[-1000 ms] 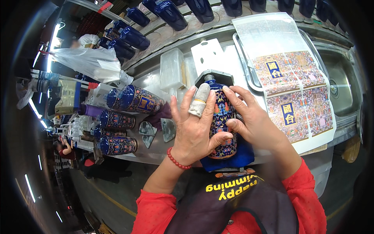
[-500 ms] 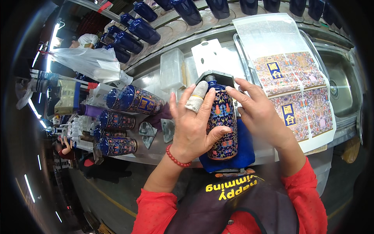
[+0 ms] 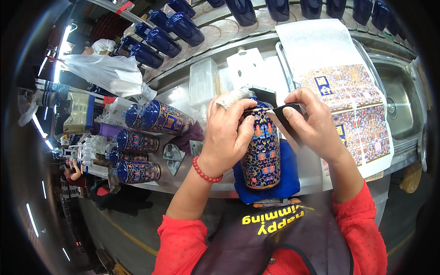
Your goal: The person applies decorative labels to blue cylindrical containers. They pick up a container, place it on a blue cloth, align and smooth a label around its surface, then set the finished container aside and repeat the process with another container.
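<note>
A dark blue bottle [image 3: 261, 151] wrapped in a colourful floral pattern lies with its neck away from me on a folded blue cloth [image 3: 290, 176]. My left hand [image 3: 229, 128] is closed round its shoulder, thumb on the patterned face. A pale grey wrap covers one of its fingers. In my right hand [image 3: 316, 123], a flat black scraper [image 3: 286, 120] is pinched between thumb and fingers, its pale edge by the bottle's upper right side. Whether that edge touches the bottle I cannot tell. Printed floral sheets [image 3: 362, 114] with blue-and-gold panels lie beside my right hand.
Several patterned bottles [image 3: 167, 120] lie at the left, near a grey-green scrap [image 3: 173, 158] and a purple cloth [image 3: 190, 136]. A clear plastic box [image 3: 204, 82] stands beyond my left hand. Plain blue bottles [image 3: 185, 28] line the far conveyor [image 3: 215, 39]. A steel sink [image 3: 401, 110] is at right.
My right hand has come away from the bottle's shoulder and now holds the black scraper. My left fingers have curled round the bottle's top. The far blue bottles have shifted right.
</note>
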Demonstrator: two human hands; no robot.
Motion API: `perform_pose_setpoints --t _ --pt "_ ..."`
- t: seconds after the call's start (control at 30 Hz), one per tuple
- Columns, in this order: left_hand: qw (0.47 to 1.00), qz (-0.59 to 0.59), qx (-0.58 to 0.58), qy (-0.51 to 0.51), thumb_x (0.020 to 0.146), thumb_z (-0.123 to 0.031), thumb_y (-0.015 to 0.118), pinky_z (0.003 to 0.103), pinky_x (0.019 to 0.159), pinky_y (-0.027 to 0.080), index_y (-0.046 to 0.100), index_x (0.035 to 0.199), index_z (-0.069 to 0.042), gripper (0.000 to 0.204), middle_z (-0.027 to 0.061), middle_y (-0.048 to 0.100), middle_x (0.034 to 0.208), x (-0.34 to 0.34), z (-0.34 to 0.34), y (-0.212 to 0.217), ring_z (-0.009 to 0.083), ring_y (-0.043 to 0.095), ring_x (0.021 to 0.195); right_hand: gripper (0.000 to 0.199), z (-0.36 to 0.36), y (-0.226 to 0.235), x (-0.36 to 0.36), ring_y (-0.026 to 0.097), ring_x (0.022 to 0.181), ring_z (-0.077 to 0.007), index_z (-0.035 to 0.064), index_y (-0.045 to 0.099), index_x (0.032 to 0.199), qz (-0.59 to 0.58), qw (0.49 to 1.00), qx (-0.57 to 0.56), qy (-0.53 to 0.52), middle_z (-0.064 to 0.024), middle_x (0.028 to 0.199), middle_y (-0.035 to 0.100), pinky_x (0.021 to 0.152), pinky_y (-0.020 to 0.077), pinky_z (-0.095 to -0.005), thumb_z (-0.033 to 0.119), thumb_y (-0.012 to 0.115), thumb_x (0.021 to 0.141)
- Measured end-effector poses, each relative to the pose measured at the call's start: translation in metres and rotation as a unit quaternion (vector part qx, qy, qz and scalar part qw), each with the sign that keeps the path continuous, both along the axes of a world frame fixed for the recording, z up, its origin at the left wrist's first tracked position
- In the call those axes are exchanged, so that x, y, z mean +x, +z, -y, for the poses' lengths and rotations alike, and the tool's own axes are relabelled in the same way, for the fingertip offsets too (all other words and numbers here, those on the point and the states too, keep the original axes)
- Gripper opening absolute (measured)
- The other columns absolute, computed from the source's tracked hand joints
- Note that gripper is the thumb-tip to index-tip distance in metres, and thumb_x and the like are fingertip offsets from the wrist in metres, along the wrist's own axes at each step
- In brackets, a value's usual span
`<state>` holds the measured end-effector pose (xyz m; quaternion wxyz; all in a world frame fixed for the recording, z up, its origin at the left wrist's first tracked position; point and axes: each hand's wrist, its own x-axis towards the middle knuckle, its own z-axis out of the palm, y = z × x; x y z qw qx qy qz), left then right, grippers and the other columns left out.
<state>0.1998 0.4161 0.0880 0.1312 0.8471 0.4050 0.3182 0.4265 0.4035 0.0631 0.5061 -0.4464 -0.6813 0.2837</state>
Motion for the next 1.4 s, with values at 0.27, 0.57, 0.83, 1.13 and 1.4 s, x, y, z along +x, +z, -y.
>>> perform_pose_setpoints --t 0.27,0.57,0.83,1.13,1.4 --pt "1.000 0.000 -0.018 -0.009 0.084 -0.004 0.059 0.046 0.096 0.039 0.065 0.103 -0.004 0.020 0.0141 0.064 0.099 0.007 -0.010 0.004 0.0351 0.054 0.102 0.017 -0.003 0.001 0.007 0.066 0.079 -0.0205 0.0004 0.063 0.104 -0.038 0.996 -0.077 0.004 -0.0132 0.086 0.066 0.072 0.0519 -0.0329 0.011 0.067 0.091" --pt "0.999 -0.001 -0.033 -0.012 0.082 -0.003 0.058 0.045 0.094 0.039 0.063 0.097 -0.005 0.016 0.0137 0.061 0.097 0.008 -0.011 0.007 0.0350 0.053 0.101 0.024 -0.007 0.008 0.006 0.061 0.083 -0.0146 -0.0005 0.062 0.109 -0.003 0.991 -0.127 0.039 -0.0083 0.095 0.062 0.074 0.0501 -0.0283 0.010 0.069 0.089" --pt "0.999 0.027 -0.038 -0.014 0.082 -0.002 0.060 0.044 0.091 0.040 0.062 0.094 -0.005 0.012 0.0138 0.060 0.094 0.002 -0.013 0.004 0.0350 0.054 0.098 0.023 -0.006 -0.002 -0.004 0.061 0.087 -0.0154 0.0001 0.062 0.109 -0.019 0.993 -0.115 0.019 -0.0085 0.096 0.062 0.079 0.0503 -0.0289 0.010 0.069 0.090" --pt "0.999 0.048 -0.020 -0.011 0.084 -0.003 0.061 0.044 0.092 0.041 0.062 0.095 -0.004 0.011 0.0142 0.061 0.096 0.001 -0.015 0.000 0.0346 0.054 0.098 0.021 -0.010 -0.007 -0.015 0.066 0.081 -0.0231 0.0000 0.063 0.106 -0.032 0.998 -0.051 0.000 -0.0141 0.092 0.066 0.073 0.0519 -0.0333 0.011 0.070 0.090" --pt "0.998 0.058 -0.019 -0.002 0.084 -0.004 0.062 0.043 0.092 0.042 0.064 0.096 -0.004 0.012 0.0148 0.062 0.096 -0.001 -0.015 0.000 0.0347 0.055 0.098 0.022 -0.008 -0.006 -0.011 0.066 0.081 -0.0203 0.0004 0.063 0.108 -0.057 0.996 -0.072 -0.013 -0.0127 0.092 0.066 0.073 0.0526 -0.0325 0.012 0.070 0.091"
